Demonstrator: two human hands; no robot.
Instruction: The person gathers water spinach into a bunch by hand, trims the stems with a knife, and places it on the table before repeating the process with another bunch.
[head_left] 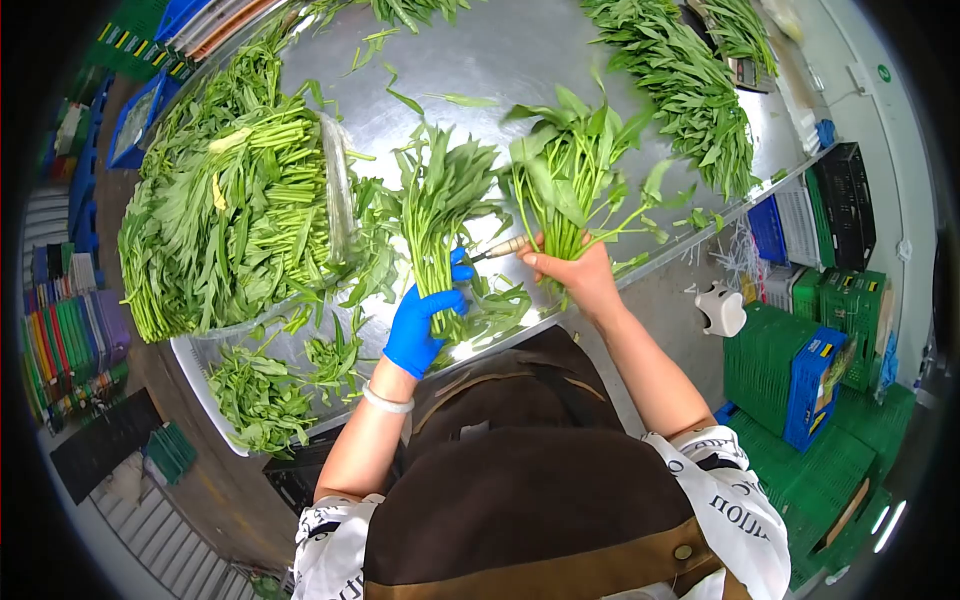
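My left hand (420,325), in a blue glove, is closed around the lower stems of a bunch of water spinach (440,200), held upright with its leaves pointing away from me. My bare right hand (575,270) grips a second, looser bunch of water spinach (570,165) by its stems. That same hand also has a knife (508,247) with a wooden handle, its blade pointing left toward the first bunch. Loose leaves (500,300) lie on the metal table (470,60) beneath both hands.
A large heap of water spinach (230,220) fills the table's left side. Bunches in a row (690,100) lie at the far right, by a scale (750,75). Trimmed leaves (260,400) sit at the near left corner. Green crates (765,365) stand on the floor at right.
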